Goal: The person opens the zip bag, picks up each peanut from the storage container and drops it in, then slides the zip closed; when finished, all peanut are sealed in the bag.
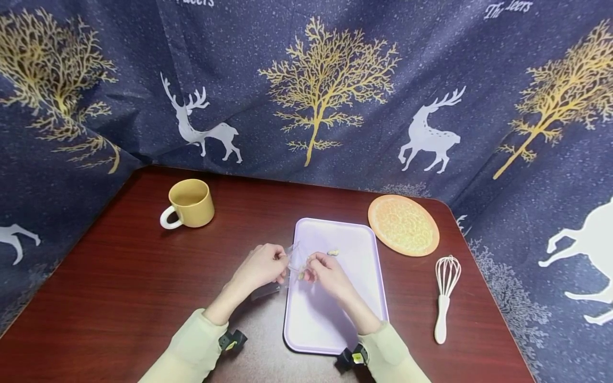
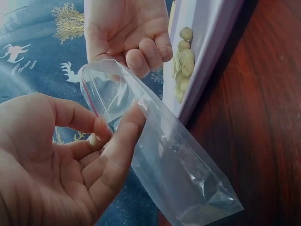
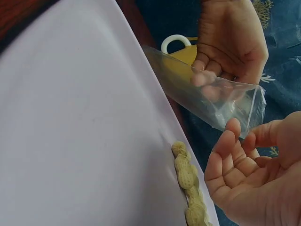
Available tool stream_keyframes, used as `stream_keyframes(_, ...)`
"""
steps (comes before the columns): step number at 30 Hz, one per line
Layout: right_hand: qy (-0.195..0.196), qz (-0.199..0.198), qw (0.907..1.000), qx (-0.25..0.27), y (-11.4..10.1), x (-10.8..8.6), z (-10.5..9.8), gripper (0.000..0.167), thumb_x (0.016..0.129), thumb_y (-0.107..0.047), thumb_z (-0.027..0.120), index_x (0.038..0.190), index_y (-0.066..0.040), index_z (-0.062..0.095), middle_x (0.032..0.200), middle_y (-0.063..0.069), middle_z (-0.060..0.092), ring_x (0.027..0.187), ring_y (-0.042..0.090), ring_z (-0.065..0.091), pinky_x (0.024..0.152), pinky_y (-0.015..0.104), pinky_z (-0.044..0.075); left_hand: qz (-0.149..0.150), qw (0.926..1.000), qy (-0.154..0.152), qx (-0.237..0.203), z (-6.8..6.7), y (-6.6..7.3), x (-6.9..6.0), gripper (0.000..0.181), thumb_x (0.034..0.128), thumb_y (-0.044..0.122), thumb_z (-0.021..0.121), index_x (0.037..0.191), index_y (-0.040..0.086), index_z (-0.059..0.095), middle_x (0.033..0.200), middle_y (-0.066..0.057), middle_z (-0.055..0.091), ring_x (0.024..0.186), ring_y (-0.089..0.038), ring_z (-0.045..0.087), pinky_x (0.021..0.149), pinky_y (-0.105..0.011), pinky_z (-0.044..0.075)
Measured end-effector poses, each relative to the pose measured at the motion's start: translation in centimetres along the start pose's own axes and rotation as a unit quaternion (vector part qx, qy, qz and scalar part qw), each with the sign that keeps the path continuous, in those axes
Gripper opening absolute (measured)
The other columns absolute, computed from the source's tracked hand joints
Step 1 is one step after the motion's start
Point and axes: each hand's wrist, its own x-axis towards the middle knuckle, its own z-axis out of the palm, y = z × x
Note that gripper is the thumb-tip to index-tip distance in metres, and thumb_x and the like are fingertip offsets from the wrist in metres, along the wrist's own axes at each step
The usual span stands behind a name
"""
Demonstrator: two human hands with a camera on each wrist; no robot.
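Note:
A clear zip bag [image 2: 178, 160] with a red line along its zip hangs between my two hands over the left edge of the lilac tray [image 1: 335, 324]. My left hand [image 1: 262, 265] pinches one side of the bag near its mouth, thumb against fingers. On the opposite side of the mouth, my right hand [image 1: 329, 274] pinches the bag between thumb and forefinger. Several peanuts in their shells [image 3: 186, 174] lie in a row along the tray's rim, below the hands. Farther back on the tray is another peanut [image 1: 332, 252].
A yellow mug [image 1: 193, 205] with a white handle stands at the back left. Right of the tray lie an orange-rimmed oval mat [image 1: 404, 225] and a white whisk [image 1: 442, 303]. A dark blue cloth [image 1: 268, 127] with deer and trees hangs behind the table.

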Motion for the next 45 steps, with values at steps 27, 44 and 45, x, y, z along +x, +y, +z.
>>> stream_keyframes(27,0.044,-0.023,0.9955,-0.081,0.2,-0.1,-1.0,0.010,0.082,0.001,0.059,0.081,0.007,0.067,0.061,0.011,0.066,0.054,0.019,0.064,0.057,0.036,0.055,0.053,0.9750,0.097,0.193,-1.1,0.6,-0.8,0.037,0.0717,0.014,0.061,0.047,0.019,0.035,0.047,0.011,0.018,0.051,-0.012,0.024,0.046,-0.030,0.021)
stream_keyframes(44,0.040,-0.005,0.9989,-0.022,0.4,0.0,-0.8,0.018,0.081,0.009,0.056,0.092,0.014,0.069,0.068,0.016,0.069,0.057,0.022,0.068,0.059,0.038,0.058,0.076,0.9813,0.036,0.173,-1.2,0.9,-1.3,0.032,0.0795,0.015,0.062,0.052,0.019,0.047,0.048,0.010,0.035,0.049,-0.011,0.037,0.047,-0.030,0.029)
stream_keyframes(45,0.040,-0.005,0.9989,-0.023,0.4,0.0,-0.8,0.018,0.081,0.009,0.056,0.092,0.014,0.069,0.068,0.016,0.069,0.057,0.023,0.068,0.059,0.038,0.058,0.082,0.9807,0.035,0.174,-1.2,0.9,-1.3,0.030,0.0792,0.014,0.062,0.053,0.019,0.048,0.049,0.010,0.038,0.049,-0.011,0.039,0.047,-0.030,0.030)
